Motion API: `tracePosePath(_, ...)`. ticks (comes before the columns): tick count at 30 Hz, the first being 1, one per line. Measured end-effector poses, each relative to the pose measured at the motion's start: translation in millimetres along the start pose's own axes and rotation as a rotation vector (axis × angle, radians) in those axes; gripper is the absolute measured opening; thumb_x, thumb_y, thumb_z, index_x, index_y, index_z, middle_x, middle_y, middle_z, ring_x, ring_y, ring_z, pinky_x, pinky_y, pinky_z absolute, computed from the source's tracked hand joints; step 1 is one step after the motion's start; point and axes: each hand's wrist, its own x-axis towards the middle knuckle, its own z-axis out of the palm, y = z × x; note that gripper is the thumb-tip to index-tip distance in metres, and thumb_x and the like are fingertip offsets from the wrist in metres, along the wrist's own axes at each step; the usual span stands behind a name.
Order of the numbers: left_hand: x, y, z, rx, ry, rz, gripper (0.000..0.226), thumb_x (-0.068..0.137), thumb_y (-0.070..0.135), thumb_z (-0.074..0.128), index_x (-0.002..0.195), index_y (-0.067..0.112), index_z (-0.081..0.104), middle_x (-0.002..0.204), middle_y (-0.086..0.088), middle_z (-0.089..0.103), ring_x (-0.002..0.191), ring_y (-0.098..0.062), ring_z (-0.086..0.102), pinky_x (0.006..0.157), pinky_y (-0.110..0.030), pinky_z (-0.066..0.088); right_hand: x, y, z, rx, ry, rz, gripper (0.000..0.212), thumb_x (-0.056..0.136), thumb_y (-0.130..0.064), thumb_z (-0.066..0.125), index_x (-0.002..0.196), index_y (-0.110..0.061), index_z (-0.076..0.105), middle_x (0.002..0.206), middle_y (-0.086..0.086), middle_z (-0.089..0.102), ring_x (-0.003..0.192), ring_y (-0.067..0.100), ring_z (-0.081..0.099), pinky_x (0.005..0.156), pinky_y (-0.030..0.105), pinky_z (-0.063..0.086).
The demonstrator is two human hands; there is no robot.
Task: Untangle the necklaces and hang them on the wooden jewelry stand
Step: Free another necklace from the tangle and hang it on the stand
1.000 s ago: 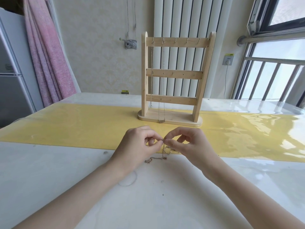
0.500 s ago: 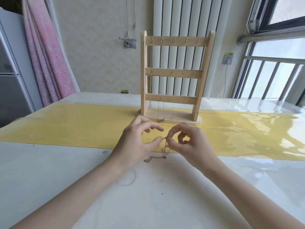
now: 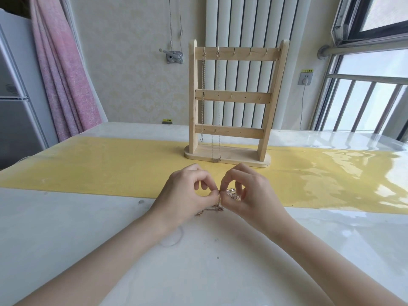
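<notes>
A tangled gold necklace (image 3: 232, 193) sits between my hands, just above the table, with a strand trailing down to the white tabletop. My left hand (image 3: 187, 195) pinches the chain with thumb and forefinger. My right hand (image 3: 249, 193) pinches it right beside, fingertips almost touching the left's. Behind them stands the wooden jewelry stand (image 3: 234, 98), three rails with small hooks. Two chains hang from its top rail: a thicker chain (image 3: 202, 93) on the leftmost hook and a thin pendant necklace (image 3: 217, 107) on the second hook, its pendant reaching the base.
A yellow runner (image 3: 99, 164) under clear film crosses the white table (image 3: 66, 228). Pink fabric (image 3: 61, 74) hangs at left beside a grey fridge (image 3: 15, 96). A white radiator (image 3: 247, 25) and a barred window (image 3: 364, 96) lie behind the stand.
My left forefinger has curled back down to pinch the chain again. Both hands stay in nearly the same place, and a bunch of chain now shows inside my right hand's curl.
</notes>
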Motion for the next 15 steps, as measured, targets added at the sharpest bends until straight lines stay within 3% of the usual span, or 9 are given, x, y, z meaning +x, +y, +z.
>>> tracePosePath(5, -0.7, -1.2, 3.1, -0.026, -0.052, -0.018, 0.029, 0.066, 0.014, 0.071, 0.053, 0.031, 0.052, 0.059, 0.008, 0.043, 0.058, -0.006, 0.038, 0.055, -0.016, 0.032, -2.1, 5.0, 3.1, -0.125, -0.038, -0.101, 0.014, 0.073, -0.03, 0.06, 0.076, -0.016, 0.058, 0.081, -0.008, 0.047, 0.061, -0.001, 0.043, 0.054, 0.03, 0.045)
tracePosePath(9, 1.0, -4.5, 2.4, -0.055, -0.051, 0.025, 0.015, 0.063, 0.02, 0.065, 0.056, 0.026, 0.053, 0.061, 0.005, 0.049, 0.056, -0.008, 0.039, 0.056, -0.019, 0.035, 0.1, 3.6, 2.3, -0.041, -0.052, -0.081, 0.008, 0.072, -0.024, 0.06, 0.074, -0.016, 0.062, 0.083, -0.007, 0.051, 0.065, 0.002, 0.045, 0.058, 0.012, 0.037)
tracePosePath(11, 2.2, -6.4, 1.0, -0.063, -0.047, 0.047, 0.013, 0.065, 0.019, 0.064, 0.057, 0.024, 0.054, 0.062, 0.001, 0.051, 0.057, -0.009, 0.04, 0.057, -0.022, 0.036, 1.5, 2.0, -0.4, 0.042, -0.077, -0.019, 0.003, 0.073, -0.023, 0.063, 0.072, -0.021, 0.062, 0.084, -0.008, 0.052, 0.068, 0.006, 0.046, 0.06, 0.011, 0.037)
tracePosePath(15, 3.3, -8.0, -3.1, -0.11, -0.099, 0.069, 0.009, 0.066, 0.019, 0.06, 0.057, 0.019, 0.058, 0.062, 0.004, 0.051, 0.057, -0.007, 0.04, 0.06, -0.026, 0.039, 1.9, -0.4, -4.6, 0.181, -0.158, 0.1, 0.025, 0.077, -0.012, 0.071, 0.063, -0.029, 0.058, 0.086, -0.006, 0.052, 0.066, 0.006, 0.044, 0.061, 0.014, 0.036)
